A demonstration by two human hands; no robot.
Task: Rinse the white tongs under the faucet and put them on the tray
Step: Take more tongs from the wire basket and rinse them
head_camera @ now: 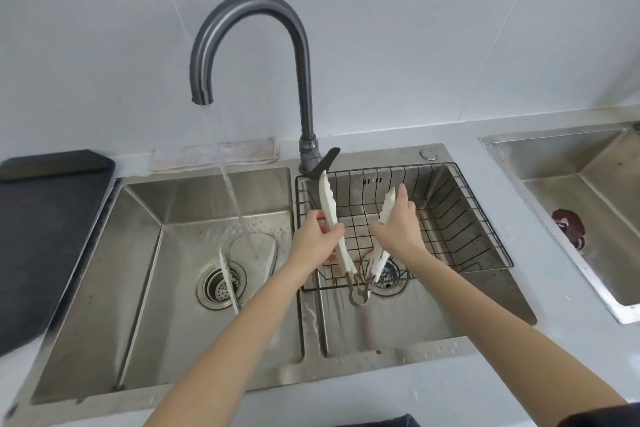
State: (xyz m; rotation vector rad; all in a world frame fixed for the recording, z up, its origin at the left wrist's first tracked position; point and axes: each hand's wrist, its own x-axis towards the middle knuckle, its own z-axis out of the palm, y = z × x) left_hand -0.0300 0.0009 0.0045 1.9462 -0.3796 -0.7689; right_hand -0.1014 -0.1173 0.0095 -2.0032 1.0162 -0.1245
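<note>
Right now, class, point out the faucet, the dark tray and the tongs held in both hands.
faucet [304, 55]: head view, on the curved neck.
dark tray [41, 218]: head view, on its flat bare surface.
white tongs [328, 199]: head view, on the left arm above the left hand.

The sink [145, 340] is brushed steel, dull-shining and wet near the drain. The faucet [242, 7] is dark metal with a satin sheen. The tongs [329, 208] in the left hand [317, 239] look like matt white plastic, with a bare metal hinge below both hands. Behind the right hand [398, 229] the basket [460, 218] is thin black-coated wire. The tray [45, 218], far left of the hands, is dark and matt. The cloth [242, 152] is pale, rough fabric. The tabletop [519, 374] is smooth, light grey.
</note>
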